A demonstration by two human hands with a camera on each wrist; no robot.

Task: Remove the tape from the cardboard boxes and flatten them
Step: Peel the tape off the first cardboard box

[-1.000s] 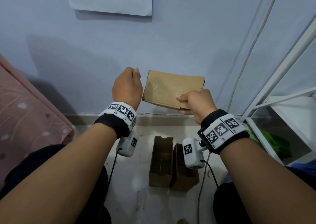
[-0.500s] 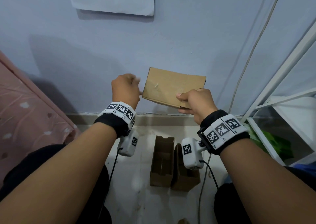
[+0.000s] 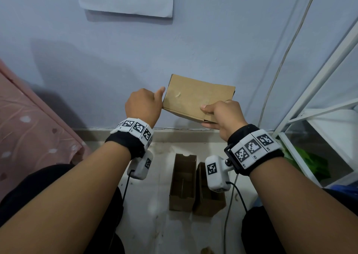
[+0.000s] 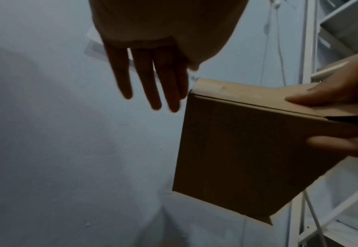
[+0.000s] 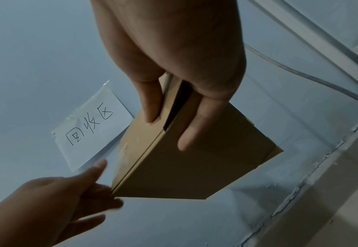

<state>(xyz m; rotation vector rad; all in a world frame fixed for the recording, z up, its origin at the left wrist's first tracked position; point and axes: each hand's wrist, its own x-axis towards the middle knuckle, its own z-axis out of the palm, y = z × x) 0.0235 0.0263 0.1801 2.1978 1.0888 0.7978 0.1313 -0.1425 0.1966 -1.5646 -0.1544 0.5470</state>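
My right hand [image 3: 219, 114] holds a small brown cardboard box [image 3: 195, 98] up in front of the wall. It grips the box's right end, thumb on the top face and fingers beneath [image 5: 186, 133]. A strip of clear tape [image 4: 222, 88] shows along the box's upper edge. To the left, my left hand [image 3: 149, 104] has its fingers [image 4: 158, 83] straight beside the box's left corner, and its fingertips touch that corner in the right wrist view. Two more brown boxes [image 3: 183, 182] [image 3: 210, 199] stand open-topped side by side on the floor below.
A white metal rack [image 3: 329, 102] rises at the right with something green [image 3: 310, 162] under it. A white cable [image 3: 279, 65] runs up the wall. Pink bedding [image 3: 29, 122] fills the left side. A handwritten paper sign [image 5: 93, 132] is taped to the wall.
My left hand was a fist at the box's left edge; it dropped a little and its fingers have straightened against that corner. The right hand keeps its grip.
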